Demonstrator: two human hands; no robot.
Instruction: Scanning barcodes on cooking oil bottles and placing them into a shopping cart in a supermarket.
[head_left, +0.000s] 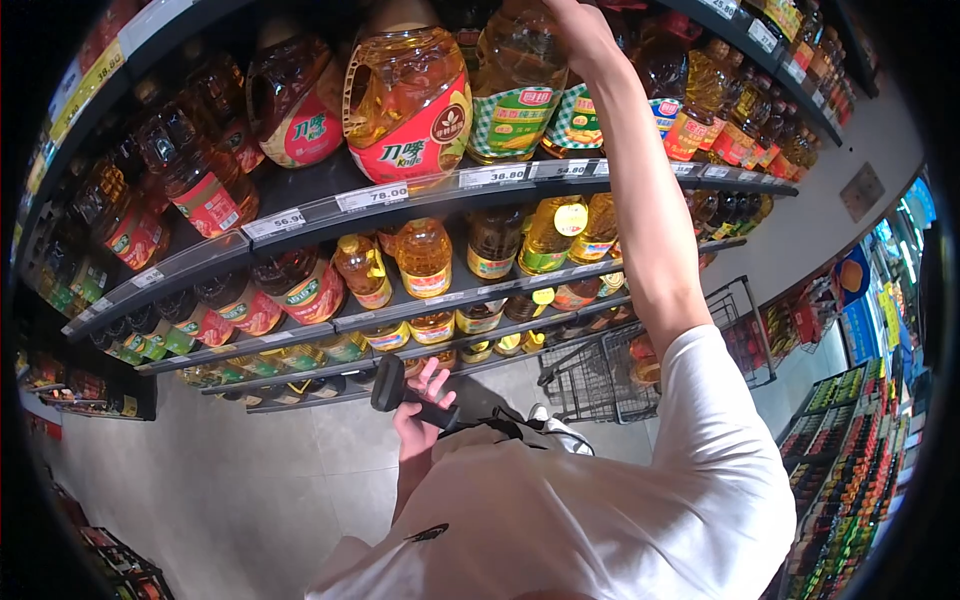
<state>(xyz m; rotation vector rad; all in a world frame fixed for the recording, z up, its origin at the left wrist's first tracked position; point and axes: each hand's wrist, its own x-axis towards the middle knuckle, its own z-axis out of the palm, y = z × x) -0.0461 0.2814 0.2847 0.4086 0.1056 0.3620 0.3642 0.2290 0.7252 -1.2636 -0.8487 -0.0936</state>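
Observation:
My left hand (424, 401) is low before my body and holds a black handheld scanner (411, 397) by its grip, the fingers spread. My right arm reaches up over the shelves. At the upper picture edge, my right hand (581, 30) is at the upper part of a large clear oil bottle (523, 82) with a green checked label; its fingers are cut off, so its grip cannot be seen. Left of that bottle stands a big oil bottle (409, 97) with a handle and a red label. Behind my forearm is another bottle (576, 124) with a green checked label.
Price tags line the shelf edge (442, 184). Lower shelves hold more oil bottles (425, 259). A wire shopping cart (600, 375) stands at the right, by the shelf's foot. Further right are other stocked shelves (847, 465). Grey floor tiles (277, 457) show at the lower left.

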